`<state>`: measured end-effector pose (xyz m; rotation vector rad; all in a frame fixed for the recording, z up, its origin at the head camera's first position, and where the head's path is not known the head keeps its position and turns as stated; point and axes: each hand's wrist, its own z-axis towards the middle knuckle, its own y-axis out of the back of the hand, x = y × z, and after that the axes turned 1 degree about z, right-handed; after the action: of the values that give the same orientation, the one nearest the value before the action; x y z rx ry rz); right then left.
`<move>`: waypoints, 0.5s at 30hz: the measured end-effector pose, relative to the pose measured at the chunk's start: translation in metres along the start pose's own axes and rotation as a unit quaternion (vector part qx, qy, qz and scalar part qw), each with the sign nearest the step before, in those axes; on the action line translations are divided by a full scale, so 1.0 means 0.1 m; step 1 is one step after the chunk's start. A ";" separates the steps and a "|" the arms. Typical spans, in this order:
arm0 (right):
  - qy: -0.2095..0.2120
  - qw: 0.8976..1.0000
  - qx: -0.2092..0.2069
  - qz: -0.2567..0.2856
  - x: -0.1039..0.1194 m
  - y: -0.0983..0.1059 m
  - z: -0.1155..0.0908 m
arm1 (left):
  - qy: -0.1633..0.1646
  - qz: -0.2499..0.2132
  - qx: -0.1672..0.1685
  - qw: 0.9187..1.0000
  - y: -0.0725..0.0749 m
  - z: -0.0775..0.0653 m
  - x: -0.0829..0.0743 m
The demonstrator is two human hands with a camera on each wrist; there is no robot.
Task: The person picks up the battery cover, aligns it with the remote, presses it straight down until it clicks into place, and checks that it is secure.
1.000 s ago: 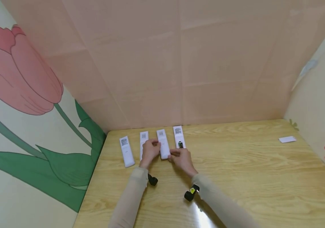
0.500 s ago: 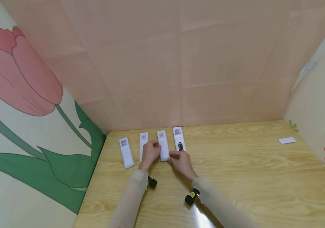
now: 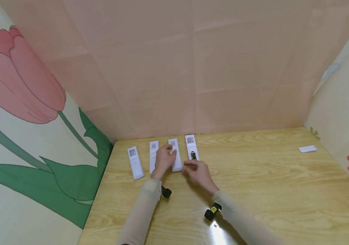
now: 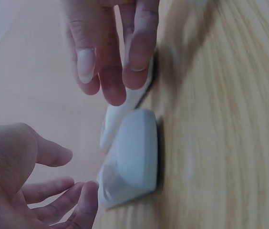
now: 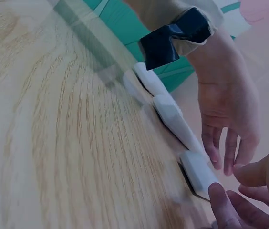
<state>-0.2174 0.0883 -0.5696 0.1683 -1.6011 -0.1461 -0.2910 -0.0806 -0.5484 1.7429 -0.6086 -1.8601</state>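
Observation:
Four would be a count, so several white remote controls lie back side up in a row near the table's back edge. My left hand hovers over the third remote control, fingers loosely bent and apart. Just right of that remote's near end is my right hand, its thumb and fingers spread around nothing. In the right wrist view, a fingertip of it overlaps the remote's end. The rightmost remote control has its battery compartment uncovered, with a dark-and-green battery showing. Part of the second remote control is hidden behind my left hand.
The leftmost remote control lies slightly slanted. A small flat white piece rests far right on the wooden table. A pink-covered wall stands behind, with painted side walls left and right.
My left hand has come off the third remote's left side and moved up and right over it. My right hand has shifted slightly right, away from its near end. The remotes stay put.

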 end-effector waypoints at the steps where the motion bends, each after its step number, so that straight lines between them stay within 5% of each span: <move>1: 0.007 1.000 0.002 -0.003 0.00 0.03 0.00 | 0.000 -0.003 0.000 1.000 -0.01 0.00 -0.03; 8: 0.042 0.999 -0.017 -0.018 0.03 0.30 0.01 | 0.016 -0.030 0.016 0.999 -0.10 -0.03 -0.19; 15: 0.065 0.996 -0.038 -0.049 0.10 0.71 0.04 | 0.022 0.011 0.063 0.998 -0.24 -0.03 -0.35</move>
<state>-0.2229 0.1555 -0.5460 0.1932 -1.4562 -0.2672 -0.2877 -0.0393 -0.5375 1.8440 -0.7383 -1.7976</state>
